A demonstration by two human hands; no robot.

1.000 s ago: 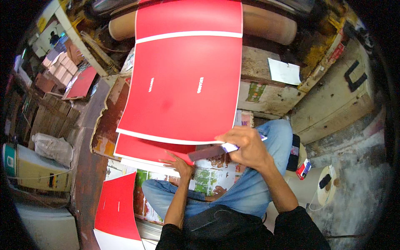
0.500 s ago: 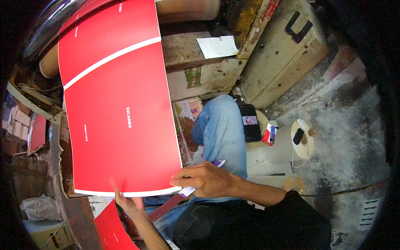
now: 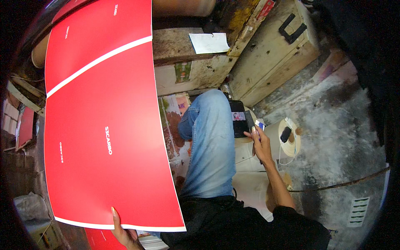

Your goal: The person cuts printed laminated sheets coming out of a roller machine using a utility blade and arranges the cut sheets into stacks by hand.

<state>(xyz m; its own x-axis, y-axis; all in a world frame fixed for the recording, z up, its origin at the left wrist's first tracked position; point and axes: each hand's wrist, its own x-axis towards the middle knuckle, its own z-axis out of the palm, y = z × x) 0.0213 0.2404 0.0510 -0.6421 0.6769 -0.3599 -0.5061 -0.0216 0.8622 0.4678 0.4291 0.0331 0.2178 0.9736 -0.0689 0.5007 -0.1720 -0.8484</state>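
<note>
A large glossy red printed sheet (image 3: pixel 83 179), white-edged and crossed by a white band, spreads over the left half of the view. My left hand (image 3: pixel 121 233) grips its near edge, thumb on top and fingers hidden underneath. At the right, beyond my jeans-clad knee, my right hand (image 3: pixel 262 148) reaches out with bent fingers drawn together. What they hold, if anything, is too small to name. They are at a small white-and-blue packet (image 3: pixel 260 124), partly covered, beside a black tray-like case (image 3: pixel 238 120).
Pale rolls (image 3: pixel 287 137) stand on the right, one with a black object and a white cable on top. A worn cabinet (image 3: pixel 271 62) rises behind my knee. White paper (image 3: pixel 209 43) lies on the ledge. Another red sheet (image 3: pixel 98 239) is below my left hand.
My right hand has left the sheet's corner and swung right to the packet. The purple-and-white strip by it is out of sight. The sheet has come nearer, and my left thumb now presses its edge.
</note>
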